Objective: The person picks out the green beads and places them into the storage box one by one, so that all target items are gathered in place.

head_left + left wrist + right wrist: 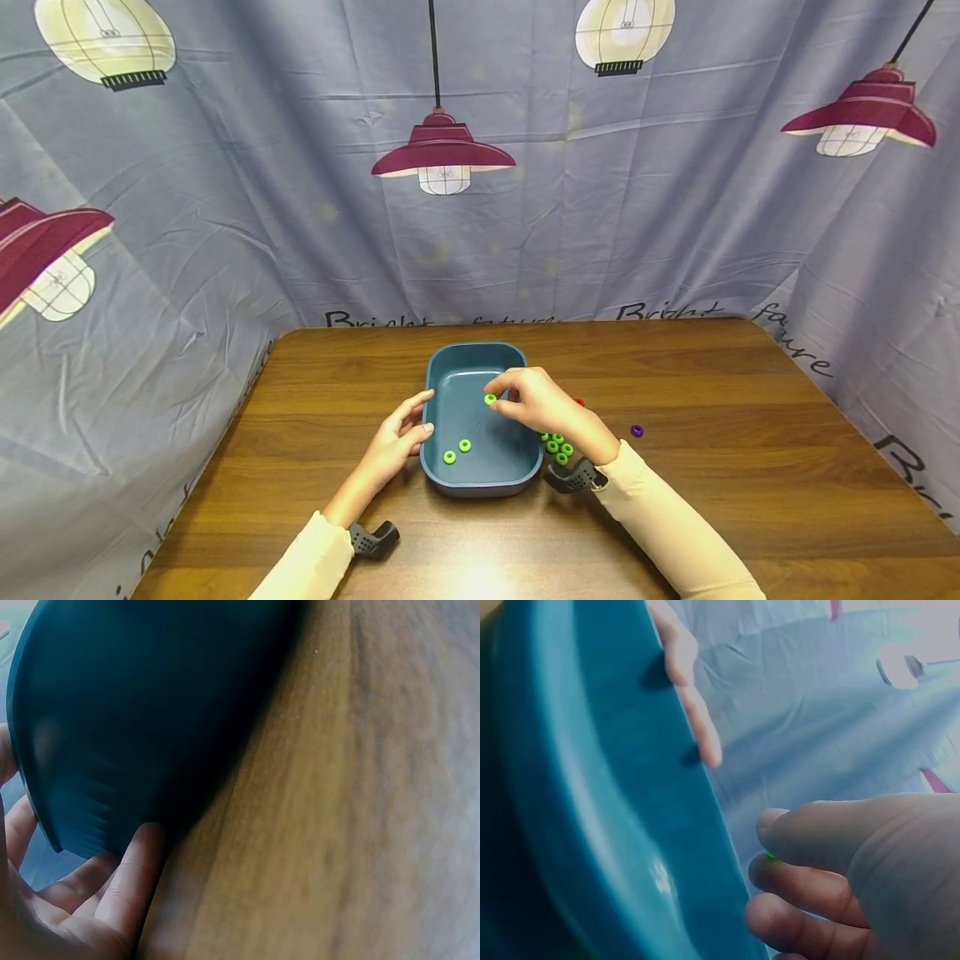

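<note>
A blue plastic bin (480, 490) stands on the wooden table. My left hand (397, 433) grips its left side, fingers against the outer wall and fingertips over the rim; in the left wrist view the fingers (135, 877) lie along the outer wall. Over the bin, my right hand (536, 400) pinches a small green ring (490, 400) between thumb and fingertips. A green sliver of that ring (771, 856) shows in the right wrist view; the fingers hide the rest. Two more green rings (465, 446) lie on the bin's floor, toward its near left.
Several green rings (562, 459) sit on the table just right of the bin, partly under the right forearm. Farther right lies a purple ring (637, 431). A red piece (580, 402) shows behind the right wrist. A printed curtain (480, 250) hangs behind the table (360, 367).
</note>
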Motion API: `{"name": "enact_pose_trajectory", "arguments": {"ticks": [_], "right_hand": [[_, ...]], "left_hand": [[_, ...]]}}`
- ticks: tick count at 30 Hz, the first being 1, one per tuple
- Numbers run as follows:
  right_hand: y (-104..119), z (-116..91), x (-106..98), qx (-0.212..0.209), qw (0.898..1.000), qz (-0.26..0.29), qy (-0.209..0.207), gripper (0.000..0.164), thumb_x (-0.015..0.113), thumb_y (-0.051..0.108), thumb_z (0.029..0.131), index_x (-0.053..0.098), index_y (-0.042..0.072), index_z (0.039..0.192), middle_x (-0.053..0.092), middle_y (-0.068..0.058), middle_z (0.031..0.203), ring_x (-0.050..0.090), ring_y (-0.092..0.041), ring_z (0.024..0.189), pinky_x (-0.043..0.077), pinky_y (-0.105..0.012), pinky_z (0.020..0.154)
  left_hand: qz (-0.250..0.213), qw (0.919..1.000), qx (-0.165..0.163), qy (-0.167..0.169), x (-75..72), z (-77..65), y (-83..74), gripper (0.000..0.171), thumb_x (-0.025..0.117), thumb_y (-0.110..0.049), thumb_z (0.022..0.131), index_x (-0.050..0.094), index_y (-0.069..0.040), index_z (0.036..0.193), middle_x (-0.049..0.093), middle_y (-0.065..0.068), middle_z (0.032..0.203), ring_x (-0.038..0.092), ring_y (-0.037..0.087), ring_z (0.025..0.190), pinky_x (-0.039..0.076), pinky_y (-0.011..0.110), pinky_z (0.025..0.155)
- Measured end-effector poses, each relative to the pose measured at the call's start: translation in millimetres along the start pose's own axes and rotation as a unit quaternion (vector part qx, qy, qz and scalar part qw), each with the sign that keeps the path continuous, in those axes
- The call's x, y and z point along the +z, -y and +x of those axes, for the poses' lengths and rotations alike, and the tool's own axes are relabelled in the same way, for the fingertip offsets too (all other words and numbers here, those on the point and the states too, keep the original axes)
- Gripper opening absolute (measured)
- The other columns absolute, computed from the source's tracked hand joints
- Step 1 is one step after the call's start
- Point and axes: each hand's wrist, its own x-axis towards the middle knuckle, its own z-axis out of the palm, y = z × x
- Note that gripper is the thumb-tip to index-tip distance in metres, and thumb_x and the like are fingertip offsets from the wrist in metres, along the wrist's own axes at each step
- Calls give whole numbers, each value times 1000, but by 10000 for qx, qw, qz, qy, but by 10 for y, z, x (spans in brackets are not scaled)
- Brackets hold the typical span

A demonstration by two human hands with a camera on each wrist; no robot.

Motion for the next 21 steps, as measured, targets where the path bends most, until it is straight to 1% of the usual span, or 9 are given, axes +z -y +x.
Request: {"name": "enact_pose_trajectory", "arguments": {"ticks": [4, 8, 12, 15, 21], "right_hand": [[48, 41, 81, -3, 9997, -25, 246, 20, 75, 9, 87, 78, 3, 106, 78, -3, 91, 60, -4, 70, 49, -17, 63], [85, 64, 152, -156, 9989, -166, 421, 19, 74, 8, 87, 78, 2, 104, 78, -4, 94, 66, -14, 78, 51, -19, 68], [111, 77, 212, -195, 9980, -206, 556, 18, 73, 6, 87, 78, 2, 104, 77, -6, 97, 68, -20, 83, 51, -20, 70], [124, 88, 252, -158, 9977, -207, 626, 18, 73, 6, 87, 78, 3, 103, 77, -6, 96, 67, -20, 83, 50, -19, 70], [161, 82, 317, -38, 9959, -341, 837, 16, 75, 8, 86, 79, 6, 101, 77, -3, 94, 62, -9, 77, 48, -16, 68]], "left_hand": [[40, 10000, -13, -7, 0, 1, -4, 57, 56, -10, 101, 38, -10, 156, 45, 33, 150, 60, 37, 123, 60, 29, 84], [34, 10000, -17, 5, 2, 2, -2, 57, 55, -10, 101, 38, -10, 156, 45, 33, 150, 61, 38, 123, 61, 30, 84], [12, 10000, -21, 22, 2, 5, -2, 57, 55, -10, 102, 37, -10, 156, 44, 33, 151, 60, 38, 124, 60, 30, 84], [-13, 10000, -47, 12, 0, 6, -4, 58, 55, -10, 101, 37, -10, 156, 44, 32, 151, 60, 38, 124, 60, 29, 84], [-43, 10000, -50, 29, -1, 8, -4, 58, 55, -10, 101, 37, -10, 156, 44, 32, 151, 60, 38, 124, 60, 29, 84]]}}
